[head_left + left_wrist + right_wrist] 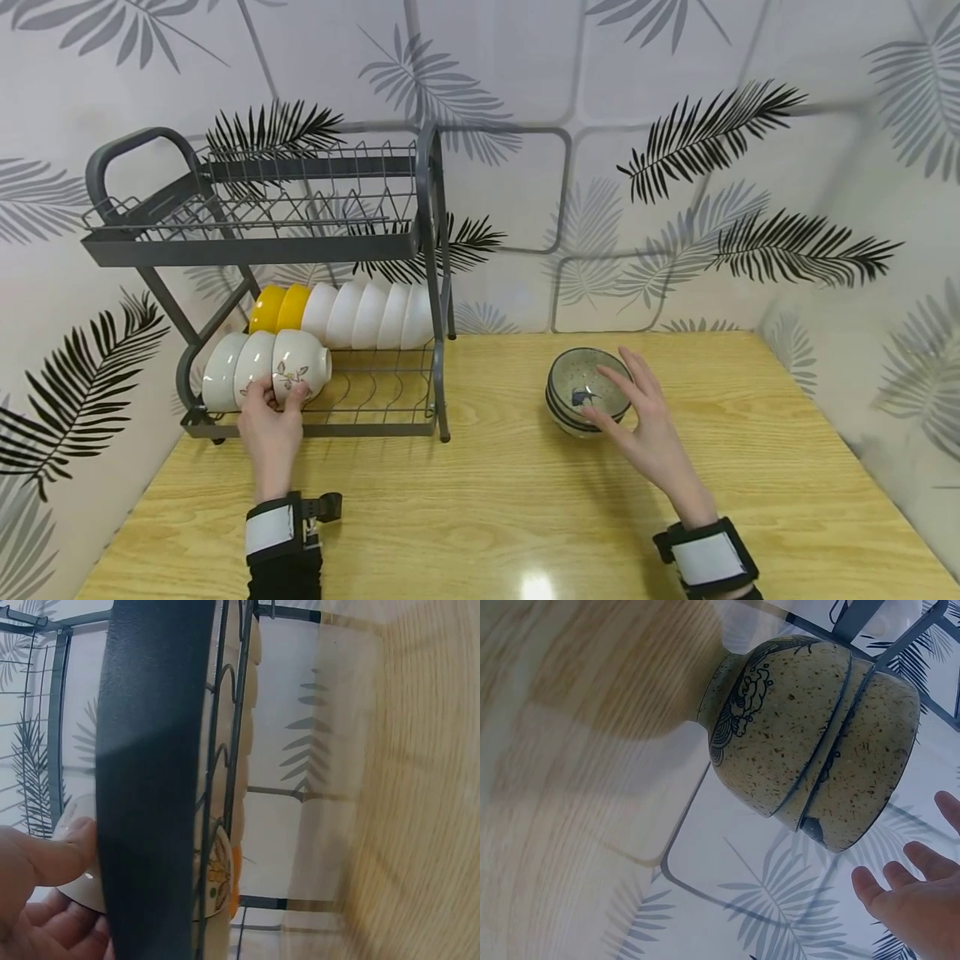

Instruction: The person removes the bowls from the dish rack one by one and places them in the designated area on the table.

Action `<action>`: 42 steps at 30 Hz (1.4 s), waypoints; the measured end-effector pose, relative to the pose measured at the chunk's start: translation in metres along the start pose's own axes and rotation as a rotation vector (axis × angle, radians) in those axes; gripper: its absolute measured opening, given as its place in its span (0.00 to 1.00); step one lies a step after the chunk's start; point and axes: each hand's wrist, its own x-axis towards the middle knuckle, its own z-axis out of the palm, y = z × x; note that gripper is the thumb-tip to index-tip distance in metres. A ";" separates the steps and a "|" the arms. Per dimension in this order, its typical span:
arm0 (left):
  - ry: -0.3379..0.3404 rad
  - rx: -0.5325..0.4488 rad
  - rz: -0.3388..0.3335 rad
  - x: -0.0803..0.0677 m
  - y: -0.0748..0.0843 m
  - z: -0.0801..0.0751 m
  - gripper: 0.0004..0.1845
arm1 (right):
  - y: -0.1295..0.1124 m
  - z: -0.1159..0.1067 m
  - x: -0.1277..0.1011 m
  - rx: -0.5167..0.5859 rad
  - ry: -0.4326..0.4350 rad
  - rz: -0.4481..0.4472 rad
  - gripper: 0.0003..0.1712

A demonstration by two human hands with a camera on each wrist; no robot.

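Note:
My left hand (272, 425) pinches a white bowl with a flower pattern (298, 367), tipped on its side at the right end of a row on the rack's lower tier. In the left wrist view, the thumb (79, 844) lies against this bowl, while a dark rack bar hides part of it. Two more white bowls (222, 372) lean to its left. My right hand (652, 429) has its fingers spread at the right side of a stack of speckled bowls (588, 387). Fingertips (866, 885) stand apart from that upright stack (802, 727) in the right wrist view.
A dark two-tier dish rack (255, 250) stands at the left of the wooden table (480, 500). On its lower tier, behind, lean two yellow bowls (279, 308) and several white bowls (367, 315). A patterned wall (517, 200) runs behind the table.

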 end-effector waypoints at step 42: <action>-0.070 -0.698 -0.154 0.003 0.008 -0.007 0.09 | -0.007 -0.005 0.001 0.028 0.009 -0.009 0.31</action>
